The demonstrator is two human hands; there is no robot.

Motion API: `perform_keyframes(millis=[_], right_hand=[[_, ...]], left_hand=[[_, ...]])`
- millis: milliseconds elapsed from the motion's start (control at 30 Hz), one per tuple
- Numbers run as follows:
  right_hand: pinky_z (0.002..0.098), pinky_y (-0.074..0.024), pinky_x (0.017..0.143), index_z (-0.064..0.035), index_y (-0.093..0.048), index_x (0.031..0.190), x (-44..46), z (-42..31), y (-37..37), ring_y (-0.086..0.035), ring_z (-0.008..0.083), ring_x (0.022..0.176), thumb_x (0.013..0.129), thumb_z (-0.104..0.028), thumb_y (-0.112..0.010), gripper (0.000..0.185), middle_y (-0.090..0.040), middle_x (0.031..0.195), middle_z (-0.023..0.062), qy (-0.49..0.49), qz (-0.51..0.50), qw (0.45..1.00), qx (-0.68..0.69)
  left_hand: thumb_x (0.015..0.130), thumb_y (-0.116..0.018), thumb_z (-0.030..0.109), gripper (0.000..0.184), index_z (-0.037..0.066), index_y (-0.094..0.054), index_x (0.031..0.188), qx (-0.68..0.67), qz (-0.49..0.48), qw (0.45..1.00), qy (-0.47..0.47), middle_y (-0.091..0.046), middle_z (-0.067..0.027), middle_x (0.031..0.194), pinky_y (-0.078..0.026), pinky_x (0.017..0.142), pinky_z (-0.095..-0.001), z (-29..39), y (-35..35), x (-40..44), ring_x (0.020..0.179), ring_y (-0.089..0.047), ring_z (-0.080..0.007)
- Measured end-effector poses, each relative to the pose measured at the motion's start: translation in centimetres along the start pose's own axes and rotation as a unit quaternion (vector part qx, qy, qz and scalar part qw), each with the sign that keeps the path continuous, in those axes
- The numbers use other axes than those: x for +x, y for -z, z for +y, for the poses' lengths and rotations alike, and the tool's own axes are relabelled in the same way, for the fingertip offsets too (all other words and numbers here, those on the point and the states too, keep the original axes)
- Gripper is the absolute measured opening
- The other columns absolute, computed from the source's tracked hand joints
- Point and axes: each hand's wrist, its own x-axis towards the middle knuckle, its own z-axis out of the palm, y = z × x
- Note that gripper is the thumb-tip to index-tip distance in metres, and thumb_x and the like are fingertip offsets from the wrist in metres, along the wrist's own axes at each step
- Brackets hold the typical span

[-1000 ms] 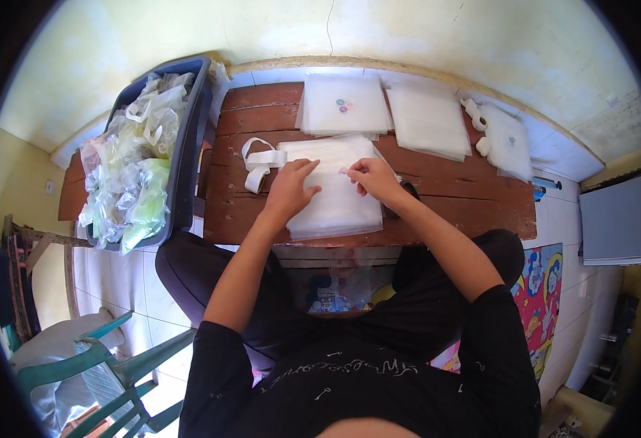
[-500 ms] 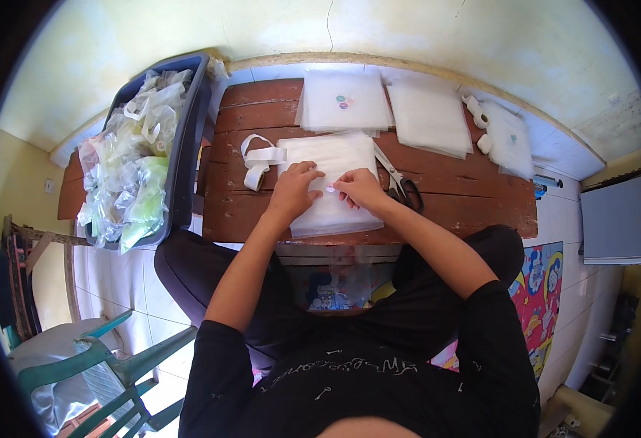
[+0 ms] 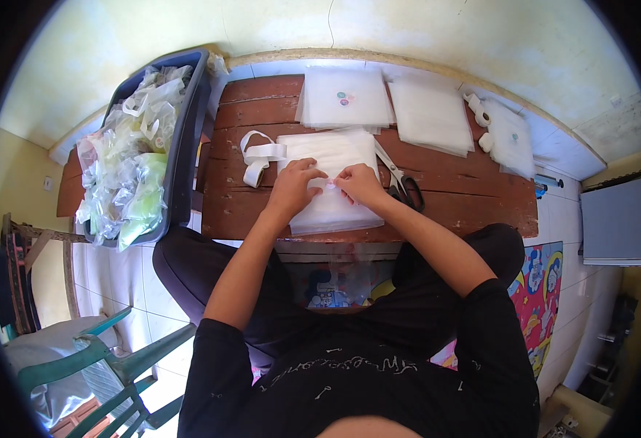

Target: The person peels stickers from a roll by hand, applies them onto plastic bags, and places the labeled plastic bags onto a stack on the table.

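Observation:
A stack of clear plastic bags (image 3: 335, 148) lies on the wooden table in front of me. My left hand (image 3: 295, 191) rests on its left part, fingers apart and holding nothing. My right hand (image 3: 360, 187) is on the right part, thumb and fingers pinched at a small round pinkish sticker (image 3: 330, 184). This sticker is at the middle of the top bag, between both hands. To the right of the stack are black-handled scissors (image 3: 402, 182). On the left, a loosened roll of white tape (image 3: 259, 165) touches the stack's edge.
Behind are a bag stack with round stickers (image 3: 360, 109) and a plain stack (image 3: 431, 120). White rolls (image 3: 476, 109) and another stickered stack (image 3: 508, 142) are at the far right. A dark tub (image 3: 198, 109) full of plastic bags stands left, near a green chair (image 3: 116, 358).
My right hand has shifted slightly left, its fingertips coming closer to my left fingers over the sticker. My left hand has stayed nearly in place.

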Motion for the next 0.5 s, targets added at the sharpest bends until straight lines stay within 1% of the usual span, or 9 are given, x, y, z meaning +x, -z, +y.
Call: perform_keyframes(millis=[67, 200, 267, 300, 367, 400, 467, 500], right_hand=[[0.0295, -0.0486, 0.044, 0.0053, -0.07, 0.079, 0.22, -0.06, 0.0, -0.061, 0.0155, 0.045, 0.082, -0.014, -0.066, 0.019, -0.065, 0.06, 0.0105, 0.02, 0.003, 0.999, -0.028], [0.0306, -0.0504, 0.045, 0.0055, -0.07, 0.079, 0.18, -0.34, -0.11, -0.062, 0.0176, 0.045, 0.081, -0.013, -0.066, 0.019, -0.065, 0.06, 0.0123, 0.027, 0.011, 0.999, -0.045], [0.0322, -0.0516, 0.047, 0.0058, -0.07, 0.079, 0.09, -0.52, -0.25, -0.062, 0.0207, 0.045, 0.08, -0.014, -0.067, 0.02, -0.065, 0.06, 0.0143, 0.031, 0.033, 0.996, -0.072], [0.0322, -0.0516, 0.047, 0.0058, -0.07, 0.079, 0.09, -0.45, -0.32, -0.062, 0.0207, 0.045, 0.08, -0.014, -0.067, 0.02, -0.065, 0.06, 0.0143, 0.031, 0.034, 0.996, -0.071], [0.0299, -0.0469, 0.043, 0.0045, -0.069, 0.079, 0.17, -0.43, -0.47, -0.06, 0.0161, 0.044, 0.081, -0.015, -0.069, 0.02, -0.063, 0.057, 0.0102, 0.041, 0.045, 0.993, -0.098], [0.0299, -0.0469, 0.043, 0.0045, -0.069, 0.079, 0.27, -0.22, -0.58, -0.06, 0.0161, 0.044, 0.081, -0.015, -0.069, 0.02, -0.063, 0.057, 0.0102, 0.042, 0.044, 0.993, -0.098], [0.0309, -0.0489, 0.046, 0.0029, -0.07, 0.078, 0.41, 0.22, -0.82, -0.061, 0.0179, 0.046, 0.081, -0.018, -0.071, 0.021, -0.064, 0.058, 0.0116, 0.088, 0.072, 0.982, -0.149], [0.0341, -0.0526, 0.053, 0.002, -0.071, 0.081, 0.45, 0.29, -0.92, -0.064, 0.022, 0.05, 0.082, -0.023, -0.072, 0.025, -0.068, 0.064, 0.0135, 0.105, 0.085, 0.973, -0.187]], left_hand=[[0.071, -0.078, 0.013, 0.029, 0.017, -0.075, 0.1, 0.002, 0.002, 1.0, 0.001, -0.061, -0.0107, 0.126, -0.044, 0.101, -0.0403, -0.05, -0.03, -0.06, 0.119, -0.054, -0.0305], [0.072, -0.077, 0.014, 0.026, 0.022, -0.078, 0.097, 0.016, -0.008, 1.0, -0.004, -0.061, -0.0114, 0.127, -0.043, 0.102, -0.0392, 0.12, 0.12, -0.11, 0.12, -0.054, -0.0302], [0.072, -0.077, 0.014, 0.027, 0.024, -0.078, 0.097, 0.021, -0.011, 1.0, -0.008, -0.061, -0.0114, 0.128, -0.043, 0.102, -0.039, 0.04, 0.13, -0.12, 0.12, -0.054, -0.0299], [0.072, -0.077, 0.014, 0.027, 0.024, -0.078, 0.097, 0.022, -0.013, 1.0, -0.01, -0.061, -0.0112, 0.128, -0.043, 0.102, -0.0389, 0.05, 0.15, -0.13, 0.12, -0.054, -0.0296], [0.072, -0.077, 0.014, 0.027, 0.024, -0.078, 0.097, 0.025, -0.014, 1.0, -0.012, -0.061, -0.011, 0.128, -0.043, 0.102, -0.0387, 0.1, 0.23, -0.09, 0.12, -0.054, -0.0293], [0.073, -0.076, 0.014, 0.026, 0.023, -0.078, 0.097, 0.028, -0.019, 0.999, -0.01, -0.061, -0.0108, 0.128, -0.043, 0.102, -0.0386, 0.2, 0.31, -0.11, 0.121, -0.053, -0.0292], [0.074, -0.076, 0.015, 0.024, 0.022, -0.078, 0.097, 0.038, -0.032, 0.999, 0.001, -0.06, -0.0105, 0.13, -0.042, 0.103, -0.0377, 0.48, 0.38, -0.14, 0.122, -0.053, -0.0285], [0.074, -0.076, 0.015, 0.023, 0.022, -0.079, 0.097, 0.046, -0.04, 0.998, 0.008, -0.059, -0.0105, 0.13, -0.042, 0.104, -0.037, 0.63, 0.42, -0.1, 0.123, -0.053, -0.0281]])
